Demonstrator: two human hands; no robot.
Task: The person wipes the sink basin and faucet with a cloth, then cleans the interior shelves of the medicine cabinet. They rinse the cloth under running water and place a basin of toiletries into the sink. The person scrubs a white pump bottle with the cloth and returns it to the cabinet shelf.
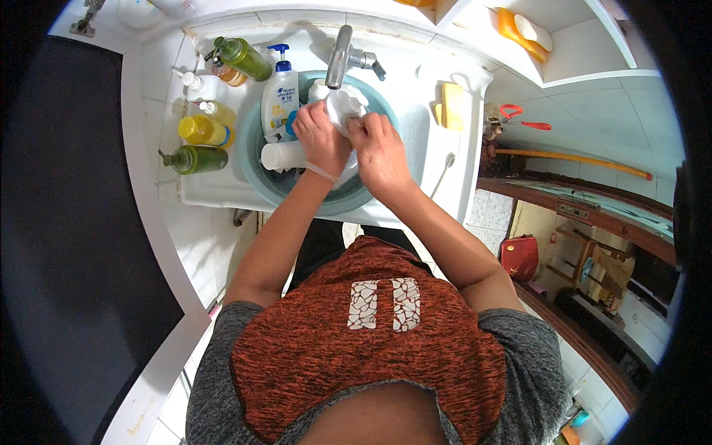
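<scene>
Beneath the chrome faucet point(338, 61), my left hand point(322, 139) grips a whitish plastic container point(336, 111), whose exact kind I cannot tell. The fingers of my right hand point(381, 153) pinch at its near side, partly hiding it. Both hands are over a blue-green plastic basin point(253, 178) set in the white sink point(206, 192). A Head & Shoulders pump bottle point(280, 103) with a blue pump leans inside the basin. Left of my wrist lies a white cylindrical bottle point(281, 156), and more white bottles point(318, 92) sit behind my hands.
Along the sink's left side stand a green pump bottle point(245, 58), a yellow-capped bottle point(204, 132) and another green bottle point(197, 159). Yellow sponges point(450, 105) and a toothbrush point(443, 175) lie on the right ledge. Red-handled scissors point(525, 119) hang beyond it. A white shelf point(584, 58) overhangs the upper right.
</scene>
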